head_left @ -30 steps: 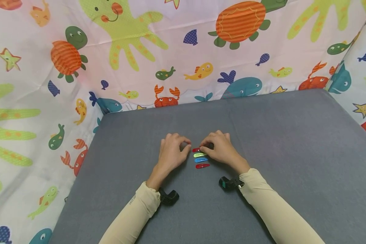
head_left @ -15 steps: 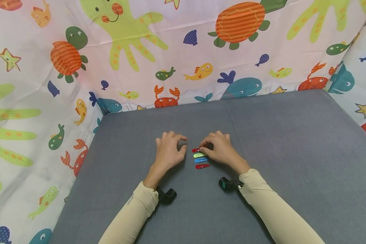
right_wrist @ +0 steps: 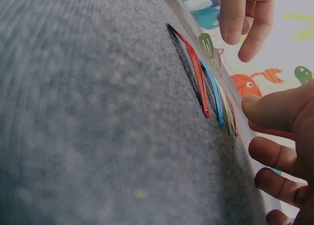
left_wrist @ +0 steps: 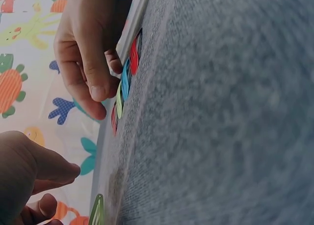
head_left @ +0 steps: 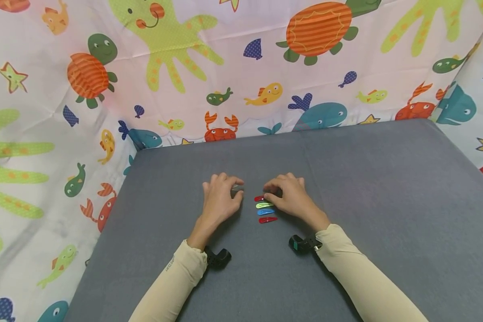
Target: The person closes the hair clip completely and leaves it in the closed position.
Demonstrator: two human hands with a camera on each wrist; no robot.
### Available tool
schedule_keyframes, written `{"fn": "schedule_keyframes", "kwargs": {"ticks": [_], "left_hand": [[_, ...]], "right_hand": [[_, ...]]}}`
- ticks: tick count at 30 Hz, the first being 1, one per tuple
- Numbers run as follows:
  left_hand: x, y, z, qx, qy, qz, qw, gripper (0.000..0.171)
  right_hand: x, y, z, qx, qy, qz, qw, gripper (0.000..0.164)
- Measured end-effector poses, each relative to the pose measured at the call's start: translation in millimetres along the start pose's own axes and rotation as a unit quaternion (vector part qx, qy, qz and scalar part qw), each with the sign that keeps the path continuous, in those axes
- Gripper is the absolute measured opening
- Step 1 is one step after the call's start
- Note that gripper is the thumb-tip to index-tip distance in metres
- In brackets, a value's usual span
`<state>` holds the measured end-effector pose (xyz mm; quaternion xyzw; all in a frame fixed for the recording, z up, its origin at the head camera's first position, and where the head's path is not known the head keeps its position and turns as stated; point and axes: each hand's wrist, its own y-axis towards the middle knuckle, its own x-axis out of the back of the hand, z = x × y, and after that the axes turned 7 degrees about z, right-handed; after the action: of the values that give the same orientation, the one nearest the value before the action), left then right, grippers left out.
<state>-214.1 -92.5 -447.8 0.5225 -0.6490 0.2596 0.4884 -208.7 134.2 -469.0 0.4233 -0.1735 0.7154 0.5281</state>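
Snap hair clips lie in a row on the grey cloth: a front red clip [head_left: 268, 220], a blue clip [head_left: 265, 212], a lime clip [head_left: 264, 205] and a far red clip [head_left: 259, 198]. My right hand [head_left: 291, 194] is at the far red clip's right end, partly hiding it; its fingers are loosely bent, without a visible pinch. To the row's left, my left hand [head_left: 220, 197] hovers with thumb and forefinger apart. Below its fingers, a green clip [left_wrist: 97, 211] shows in the left wrist view. That green clip [right_wrist: 206, 45] also appears beyond the row in the right wrist view.
The grey cloth surface [head_left: 366, 179] extends around both hands. A sea-animal printed curtain [head_left: 241, 67] borders its back and sides. Black wrist cameras, one on the left wrist [head_left: 218, 258] and one on the right [head_left: 302, 243], stick out above the cloth.
My left hand has shifted left, away from the row of clips, its thumb and forefinger coming away from beside the far red clip. My right hand has stayed almost still.
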Motion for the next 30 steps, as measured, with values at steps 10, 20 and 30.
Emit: {"fn": "schedule_keyframes", "kwargs": {"ticks": [10,20,30], "left_hand": [[2.0,-1.2,7.7,0.023,0.002,-0.008,0.9997,0.012],[6.9,-1.4,18.6,0.037,0.005,-0.006,0.9993,0.019],[8.5,0.0,25.2,0.048,0.026,-0.011,0.9984,0.022]], "right_hand": [[1,4,0,0.014,0.005,-0.032,0.999,0.019],[-4,9,8,0.014,0.012,-0.025,1.000,0.022],[-10,14,14,0.003,0.018,-0.020,1.000,0.022]]}}
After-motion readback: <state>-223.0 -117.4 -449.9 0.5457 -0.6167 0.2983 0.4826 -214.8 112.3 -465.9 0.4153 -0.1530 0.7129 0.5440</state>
